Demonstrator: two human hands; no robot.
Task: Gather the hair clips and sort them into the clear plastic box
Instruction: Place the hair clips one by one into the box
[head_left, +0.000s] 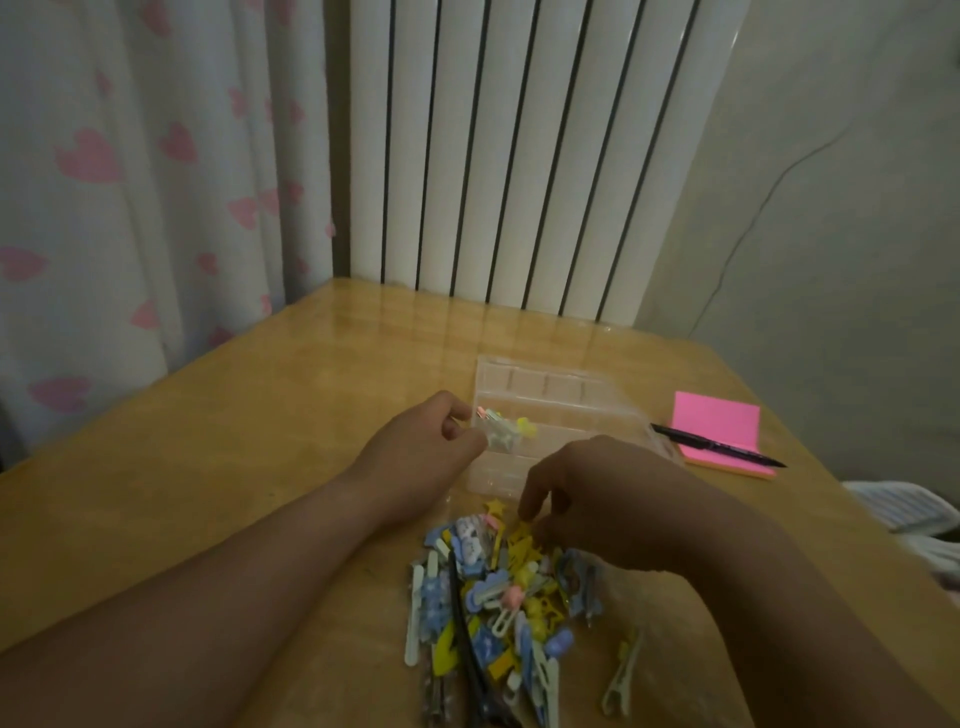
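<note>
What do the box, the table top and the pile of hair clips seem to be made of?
The box looks like clear, glossy hard plastic: the surface beneath shows through it. The table top seems to be varnished wood or laminate; it mirrors the radiator. The hair clips look like coloured matte plastic; whether any part is metal cannot be told.

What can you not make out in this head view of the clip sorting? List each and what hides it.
Head view: near part of the clear plastic box, behind the right hand.
Whether its fingers hold a clip: hidden under the hand.
The pile of hair clips: cut off by the bottom edge.
The bunch of clips in the left hand: blurred, uncountable.
</note>
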